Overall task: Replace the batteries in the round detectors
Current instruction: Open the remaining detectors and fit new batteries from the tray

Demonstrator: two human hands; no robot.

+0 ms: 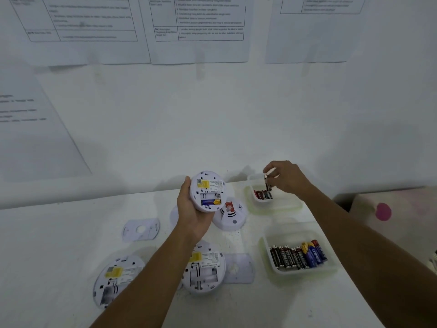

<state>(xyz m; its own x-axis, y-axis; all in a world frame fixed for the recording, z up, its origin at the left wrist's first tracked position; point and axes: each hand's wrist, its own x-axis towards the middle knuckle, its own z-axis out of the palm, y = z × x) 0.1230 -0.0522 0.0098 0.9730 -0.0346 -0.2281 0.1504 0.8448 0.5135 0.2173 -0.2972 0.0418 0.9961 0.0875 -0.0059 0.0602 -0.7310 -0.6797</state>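
Note:
My left hand (191,214) grips a round white detector (208,191) above the table, back side facing me, with one blue-and-yellow battery in its open compartment. My right hand (285,177) pinches a dark battery (267,184) upright over the far white tray (260,202), which holds several dark batteries. A nearer tray (300,272) holds a row of black-red and blue batteries. Two detectors lie back-up with empty compartments: one (205,268) under my left forearm, one (115,280) at the front left. Another detector (230,216) lies face-up behind.
Two flat white mounting plates lie on the white table: one (140,229) at the left, one (238,268) beside the near detector. A white wall with printed sheets (198,29) stands right behind. A box with a pink dot (383,211) sits off the table's right edge.

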